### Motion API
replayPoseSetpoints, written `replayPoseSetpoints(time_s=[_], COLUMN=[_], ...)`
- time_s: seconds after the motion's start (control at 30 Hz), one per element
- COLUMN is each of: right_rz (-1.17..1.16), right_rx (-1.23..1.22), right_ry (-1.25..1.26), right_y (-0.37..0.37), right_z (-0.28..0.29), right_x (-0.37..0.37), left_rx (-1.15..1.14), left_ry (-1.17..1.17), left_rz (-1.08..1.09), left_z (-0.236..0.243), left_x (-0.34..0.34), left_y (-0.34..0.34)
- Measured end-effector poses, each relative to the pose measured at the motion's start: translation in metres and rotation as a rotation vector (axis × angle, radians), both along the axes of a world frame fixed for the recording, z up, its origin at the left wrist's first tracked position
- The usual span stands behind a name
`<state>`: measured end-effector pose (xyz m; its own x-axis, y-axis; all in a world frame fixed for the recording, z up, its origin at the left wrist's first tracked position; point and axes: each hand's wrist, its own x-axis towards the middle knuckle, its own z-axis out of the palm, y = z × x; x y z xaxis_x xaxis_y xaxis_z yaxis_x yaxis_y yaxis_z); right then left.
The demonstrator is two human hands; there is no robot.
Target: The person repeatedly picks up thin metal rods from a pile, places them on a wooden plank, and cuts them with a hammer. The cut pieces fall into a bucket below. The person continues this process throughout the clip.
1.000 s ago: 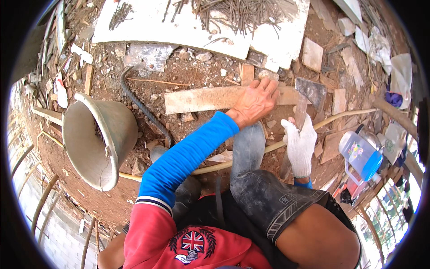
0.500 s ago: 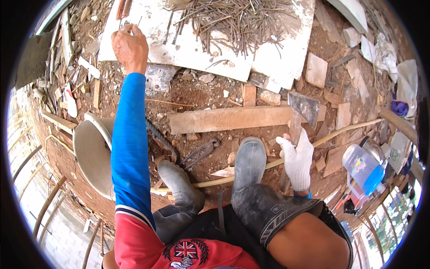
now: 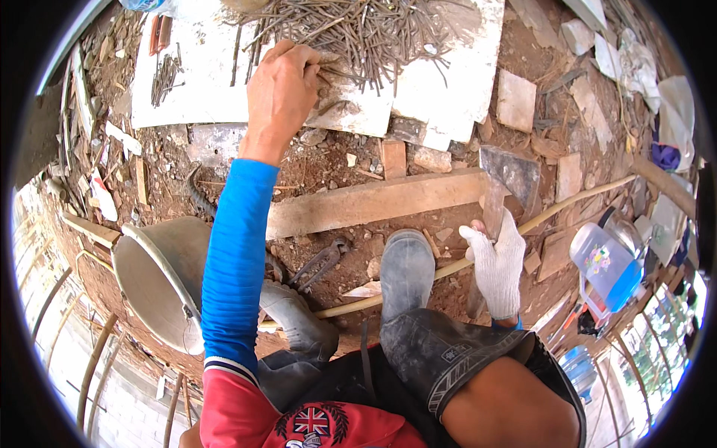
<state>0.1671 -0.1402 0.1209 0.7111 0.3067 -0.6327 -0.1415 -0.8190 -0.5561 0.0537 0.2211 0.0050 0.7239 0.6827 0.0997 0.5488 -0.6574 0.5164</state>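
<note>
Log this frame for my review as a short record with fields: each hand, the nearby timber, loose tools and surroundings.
Left hand: bare, at the near edge of a pile of thin metal rods; its grip cannot be told
Right hand: gloved, closed around the handle of a hatchet
Timber: plank lying on the ground, in front of the boots
Loose tool: pincers near the left boot
Surroundings: bucket at left, plastic jug at right

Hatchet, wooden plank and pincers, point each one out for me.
Hatchet [image 3: 493, 204]: head view, on the handle near the blade.
Wooden plank [image 3: 377, 202]: head view, middle of its face.
Pincers [image 3: 331, 256]: head view, near the joint.
</note>
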Motion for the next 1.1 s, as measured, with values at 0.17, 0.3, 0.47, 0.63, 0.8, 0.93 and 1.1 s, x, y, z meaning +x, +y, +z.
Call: replayPoseSetpoints(time_s=[0.17,0.3,0.47,0.63,0.8,0.93,1.1], right_rz=[0.103,0.110,0.109,0.078,0.070,0.041,0.082], right_rx=[0.036,0.052,0.086,0.057,0.071,0.052,0.036], right_ry=[-0.070,-0.086,-0.104,-0.124,-0.125,-0.105,-0.106], right_y=[-0.008,-0.012,-0.022,-0.031,-0.037,-0.048,-0.053], right_z=[-0.003,-0.002,-0.005,0.000,-0.005,-0.003,-0.008], right_x=[-0.003,-0.011,-0.015,-0.016,-0.022,-0.032,-0.036], left_rx=[0.034,0.078,-0.031,-0.472,-0.295,-0.230,-0.081], left_ry=[0.102,-0.012,-0.325,-0.258,-0.172,-0.168,-0.206], left_rz=[-0.109,-0.134,-0.096,-0.169,-0.380,-0.438,-0.376], left_z=[0.001,-0.001,0.010,0.044,0.016,0.000,0.001], left_x=[0.011,0.007,0.008,0.018,0.010,0.003,-0.014], left_y=[0.016,0.011,-0.019,-0.120,-0.199,-0.215,-0.215])
